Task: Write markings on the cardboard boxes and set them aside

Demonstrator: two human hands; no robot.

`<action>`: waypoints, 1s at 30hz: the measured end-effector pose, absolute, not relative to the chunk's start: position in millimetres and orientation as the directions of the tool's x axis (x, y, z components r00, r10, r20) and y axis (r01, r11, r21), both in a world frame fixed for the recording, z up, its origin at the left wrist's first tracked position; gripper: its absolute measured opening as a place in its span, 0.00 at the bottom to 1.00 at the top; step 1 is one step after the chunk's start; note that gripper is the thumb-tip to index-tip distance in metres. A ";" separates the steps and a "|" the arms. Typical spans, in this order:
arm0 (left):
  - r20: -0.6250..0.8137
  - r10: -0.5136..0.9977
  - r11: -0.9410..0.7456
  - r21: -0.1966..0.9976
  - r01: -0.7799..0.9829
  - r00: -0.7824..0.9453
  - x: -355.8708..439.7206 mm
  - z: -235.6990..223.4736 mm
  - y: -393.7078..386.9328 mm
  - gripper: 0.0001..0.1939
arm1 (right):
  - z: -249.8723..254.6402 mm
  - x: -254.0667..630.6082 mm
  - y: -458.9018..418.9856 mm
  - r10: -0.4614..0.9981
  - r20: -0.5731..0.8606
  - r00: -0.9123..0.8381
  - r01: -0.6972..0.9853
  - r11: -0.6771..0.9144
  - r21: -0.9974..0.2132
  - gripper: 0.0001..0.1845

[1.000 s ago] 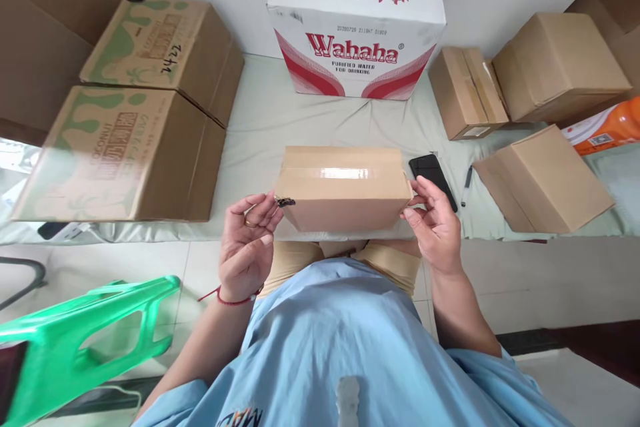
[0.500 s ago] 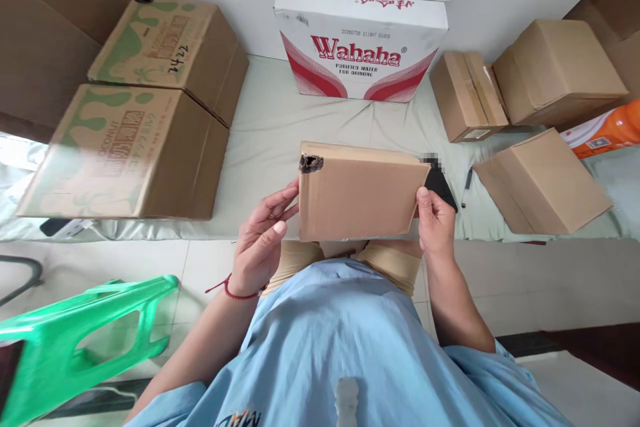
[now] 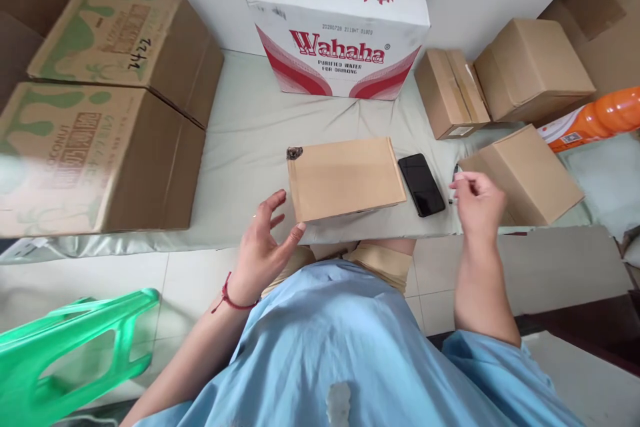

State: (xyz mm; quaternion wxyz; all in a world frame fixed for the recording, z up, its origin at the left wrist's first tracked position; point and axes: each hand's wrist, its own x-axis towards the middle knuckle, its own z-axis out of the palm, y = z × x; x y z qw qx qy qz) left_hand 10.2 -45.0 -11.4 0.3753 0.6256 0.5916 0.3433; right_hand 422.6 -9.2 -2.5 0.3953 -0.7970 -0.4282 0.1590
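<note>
A small plain cardboard box (image 3: 346,177) with a torn far-left corner lies flat on the pale cloth-covered surface (image 3: 250,140) in front of me. My left hand (image 3: 260,250) is open with its fingers spread, and the thumb tip rests at the box's near-left corner. My right hand (image 3: 477,203) is off to the right of the box, its fingers pinched on the top end of a dark pen (image 3: 452,192). A black phone (image 3: 421,183) lies between the box and that hand.
Two large printed coconut cartons (image 3: 95,153) stand at the left, a white Wahaha water carton (image 3: 340,47) at the back. Three plain brown boxes (image 3: 523,170) and an orange bottle (image 3: 595,117) sit at the right. A green plastic stool (image 3: 65,347) lies on the floor, lower left.
The box was turned over in both hands and now lies flat on the cloth. My right hand has let go and moved right to the pen; my left hand has opened.
</note>
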 end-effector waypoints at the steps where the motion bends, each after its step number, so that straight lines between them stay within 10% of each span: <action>1: 0.074 0.996 -0.086 0.829 0.552 0.044 10.7 -10.4 -45.8 0.31 | -4.5 439.5 -3.4 0.779 0.141 0.611 0.667 -0.410 -0.622 0.16; 6: 0.498 0.847 -0.481 0.570 0.666 0.185 26.6 -7.3 -45.2 0.25 | -20.2 479.6 19.3 0.802 -0.156 0.577 0.814 -0.580 0.034 0.19; 13: 0.485 0.783 -0.616 0.520 0.591 0.390 51.7 -42.2 -25.4 0.29 | -25.8 459.4 34.2 0.816 -0.149 0.558 0.830 -0.547 0.111 0.28; 21: 0.573 0.753 -0.622 0.461 0.632 0.324 61.4 -50.2 -23.6 0.30 | 0.9 477.2 15.6 0.820 -0.075 0.567 0.608 -0.478 -0.634 0.18; 25: 0.662 0.693 -0.648 0.399 0.649 0.285 66.6 -50.2 -22.1 0.32 | 35.7 467.3 17.6 0.886 -0.006 0.463 0.355 -0.191 -0.915 0.13; 30: 0.617 0.724 -0.631 0.411 0.659 0.308 67.7 -53.6 -21.0 0.31 | 69.9 396.3 46.3 0.940 0.081 0.331 -0.008 0.088 -0.996 0.16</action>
